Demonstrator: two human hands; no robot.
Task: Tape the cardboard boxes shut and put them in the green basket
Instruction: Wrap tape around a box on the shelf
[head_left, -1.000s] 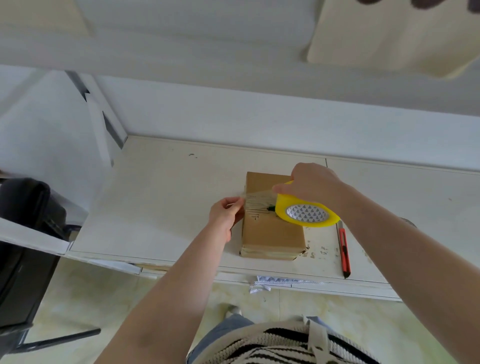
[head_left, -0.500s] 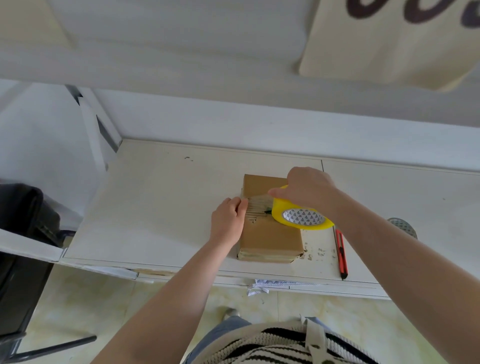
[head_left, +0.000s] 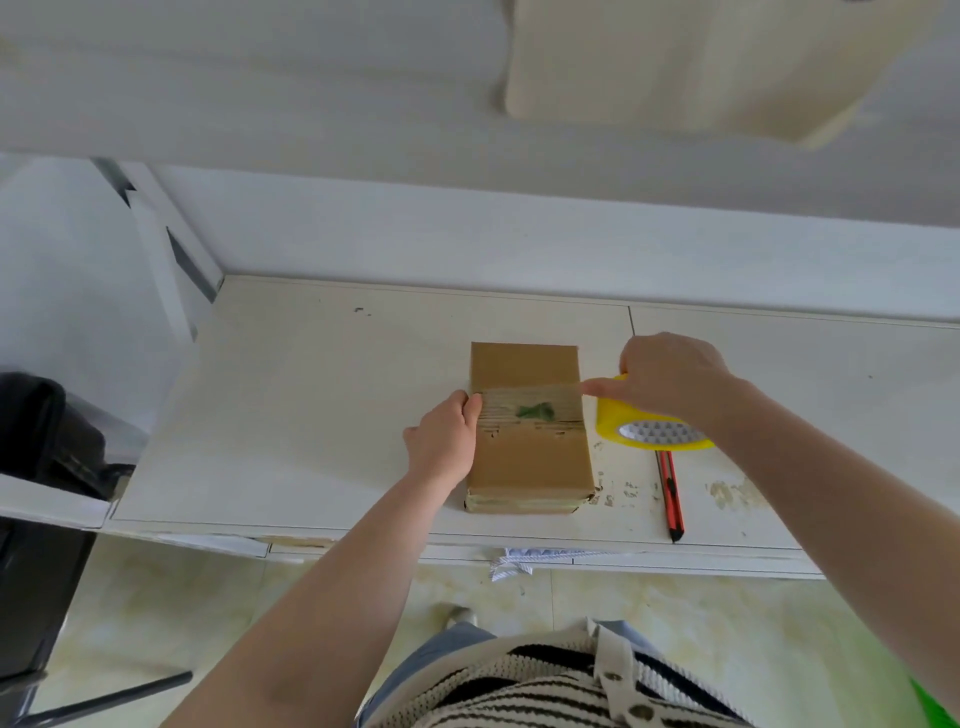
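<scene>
Both arms are reaching forward from the bottom of the view toward the white bench (head_left: 322, 415). The left hand (head_left: 444, 441) is resting against the left side of the cardboard box (head_left: 527, 457), with its fingers curled and its fingertips pressing on the left end of the tape strip (head_left: 530, 402) at the box's upper left edge. The right hand (head_left: 670, 376) is hovering just to the right of the box, with the back of the hand turned up. It is gripping the yellow tape roll (head_left: 652, 428), and one finger is pointing left and touching the right end of the strip at the box's right edge.

The cardboard box is lying flat on the bench, near its front edge, between the two hands. The clear strip is crossing the top of the box from left to right, over the seam of the flaps, and something green is showing through the tape near its middle. The roll is sitting beside the right side of the box, partly under the right hand; I cannot tell if it is touching the bench. A red utility knife (head_left: 670, 493) is lying on the bench just in front of the roll, to the right of the box.
</scene>
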